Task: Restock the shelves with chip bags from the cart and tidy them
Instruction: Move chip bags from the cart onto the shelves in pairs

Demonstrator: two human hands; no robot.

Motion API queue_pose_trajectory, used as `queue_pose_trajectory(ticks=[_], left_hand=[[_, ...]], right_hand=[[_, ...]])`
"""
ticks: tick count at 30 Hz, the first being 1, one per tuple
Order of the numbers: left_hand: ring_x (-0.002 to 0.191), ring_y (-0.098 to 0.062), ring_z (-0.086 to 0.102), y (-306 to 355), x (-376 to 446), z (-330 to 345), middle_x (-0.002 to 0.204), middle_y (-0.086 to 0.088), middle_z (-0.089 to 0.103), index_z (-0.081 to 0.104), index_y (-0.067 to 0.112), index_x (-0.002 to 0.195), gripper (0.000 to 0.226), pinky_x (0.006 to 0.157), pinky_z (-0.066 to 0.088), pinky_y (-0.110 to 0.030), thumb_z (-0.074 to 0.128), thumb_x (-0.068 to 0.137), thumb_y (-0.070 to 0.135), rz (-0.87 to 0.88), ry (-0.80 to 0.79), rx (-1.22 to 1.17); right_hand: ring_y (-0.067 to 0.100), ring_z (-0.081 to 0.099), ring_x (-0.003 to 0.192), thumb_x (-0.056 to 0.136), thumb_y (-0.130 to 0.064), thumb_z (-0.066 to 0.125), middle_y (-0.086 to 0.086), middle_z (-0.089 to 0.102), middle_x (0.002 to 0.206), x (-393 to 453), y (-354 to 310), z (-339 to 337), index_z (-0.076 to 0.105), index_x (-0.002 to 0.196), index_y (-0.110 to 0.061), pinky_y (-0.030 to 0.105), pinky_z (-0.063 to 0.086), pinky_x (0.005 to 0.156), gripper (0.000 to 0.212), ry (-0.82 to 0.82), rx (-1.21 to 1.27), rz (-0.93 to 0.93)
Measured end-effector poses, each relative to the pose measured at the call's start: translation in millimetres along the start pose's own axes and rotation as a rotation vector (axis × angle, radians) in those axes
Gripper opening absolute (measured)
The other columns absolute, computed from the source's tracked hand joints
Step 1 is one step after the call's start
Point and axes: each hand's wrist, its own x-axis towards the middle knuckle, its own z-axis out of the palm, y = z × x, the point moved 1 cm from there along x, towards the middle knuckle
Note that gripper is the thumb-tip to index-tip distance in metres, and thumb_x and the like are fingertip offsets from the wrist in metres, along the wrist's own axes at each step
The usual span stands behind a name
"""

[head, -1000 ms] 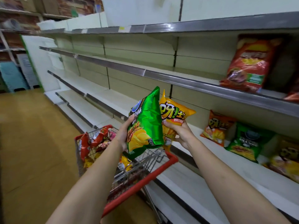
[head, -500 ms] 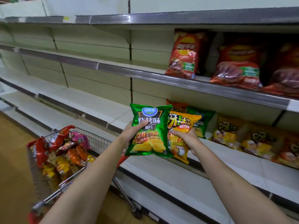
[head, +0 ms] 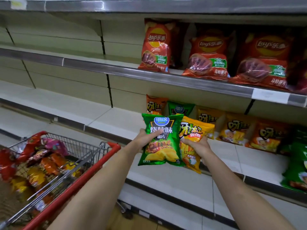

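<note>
We grip a green chip bag (head: 160, 140) in the left hand (head: 144, 138) and a yellow chip bag (head: 192, 143) in the right hand (head: 197, 145), faces out, just before the middle shelf (head: 116, 120), likely to match the row there.

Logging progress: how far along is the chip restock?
Done: red bags and orange bags line the shelves on the right. In hand: left hand holds a green bag, right hand a yellow bag. Left: the cart is well stocked.
</note>
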Motion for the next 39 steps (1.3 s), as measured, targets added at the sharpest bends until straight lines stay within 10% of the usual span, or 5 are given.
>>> queue_pose_trajectory(ticks=[5,11,24,39], left_hand=[[0.095,-0.025,0.07,-8,23,9,0.118,-0.01,0.065,0.033,0.014,0.131,0.122,0.089,0.055,-0.048,0.092,0.034,0.059,-0.023,-0.049,0.065],[0.097,-0.026,0.066,-7,61,21,0.113,-0.01,0.06,0.032,0.012,0.118,0.08,0.087,0.055,-0.048,0.087,0.065,0.036,-0.032,0.024,0.078],[0.118,-0.027,0.054,12,185,45,0.126,-0.008,0.056,0.033,0.007,0.135,0.093,0.103,0.043,-0.044,0.09,0.062,0.018,0.164,0.094,0.174],[0.133,-0.038,0.039,4,245,73,0.147,-0.019,0.04,0.023,0.006,0.147,0.102,0.108,0.037,-0.045,0.083,0.071,0.037,0.032,0.12,0.5]], right_hand=[[0.031,0.056,0.113,0.068,-0.031,0.086,0.009,0.056,0.122,9,13,-5,0.032,0.121,-0.018,0.05,0.048,0.098,0.077,0.037,-0.009,0.049],[0.032,0.054,0.116,0.07,-0.032,0.085,0.009,0.054,0.123,32,20,-13,0.031,0.125,-0.014,0.051,0.045,0.1,0.079,0.128,-0.052,0.074],[0.032,0.055,0.114,0.072,-0.033,0.083,0.008,0.054,0.117,87,33,-43,0.031,0.119,-0.014,0.045,0.047,0.097,0.073,0.37,-0.082,0.19],[0.028,0.055,0.113,0.071,-0.033,0.084,0.008,0.052,0.117,104,44,-61,0.027,0.116,-0.011,0.045,0.048,0.098,0.076,0.382,-0.097,0.286]])
